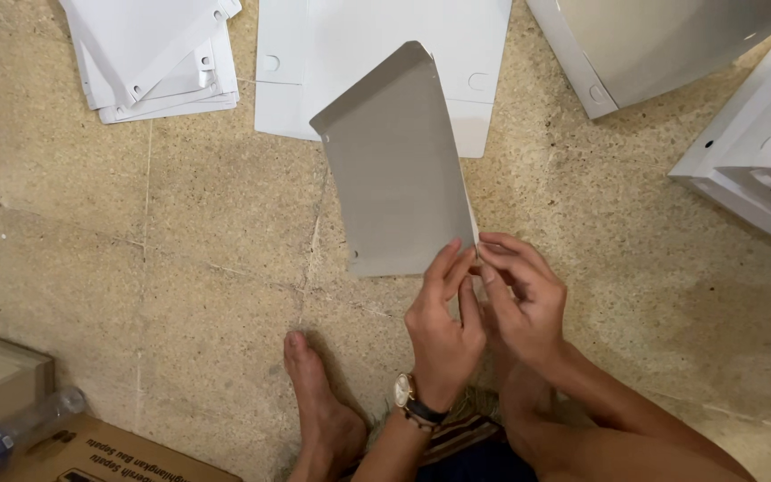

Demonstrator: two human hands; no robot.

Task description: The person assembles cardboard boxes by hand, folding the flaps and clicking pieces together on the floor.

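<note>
A grey cardboard sheet point(394, 170) with folded edges and small holes stands tilted up in front of me over the floor. My left hand point(443, 321), a watch on its wrist, pinches the sheet's lower right corner. My right hand point(519, 299) grips the same corner from the right, its fingertips touching the left hand's fingers. Both hands hold the sheet above the rough tan floor.
Flat white cardboard pieces point(158, 58) lie stacked at the top left, a larger white sheet point(341, 54) behind the held one. More folded white boards point(751, 152) sit at the right. A brown box point(91, 455) and a plastic bottle point(11, 433) are at the bottom left. My bare foot point(319, 402) rests on the floor.
</note>
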